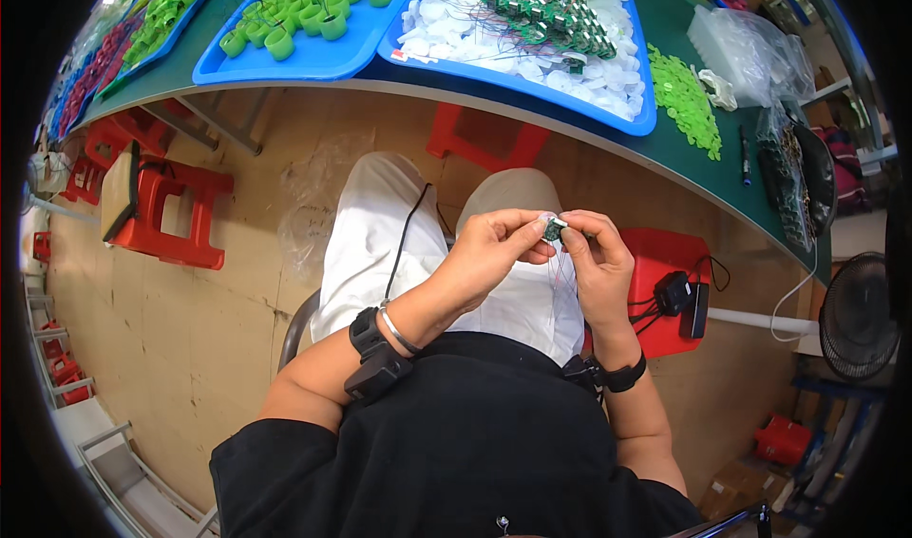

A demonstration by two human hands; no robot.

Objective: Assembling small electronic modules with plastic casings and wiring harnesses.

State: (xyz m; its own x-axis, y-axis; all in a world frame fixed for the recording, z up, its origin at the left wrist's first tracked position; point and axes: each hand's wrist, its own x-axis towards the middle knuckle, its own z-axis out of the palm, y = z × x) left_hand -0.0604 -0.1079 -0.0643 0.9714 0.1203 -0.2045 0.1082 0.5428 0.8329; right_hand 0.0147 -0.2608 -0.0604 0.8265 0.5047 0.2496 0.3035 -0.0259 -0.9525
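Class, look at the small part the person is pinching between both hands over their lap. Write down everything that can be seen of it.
The small part is tiny, green with a pale whitish piece on top, and looks like a little circuit board. Thin wires hang from it toward the lap. It is held above the white trousers, pinched between the fingertips of the left hand and the right hand. Finer detail is too small to tell.
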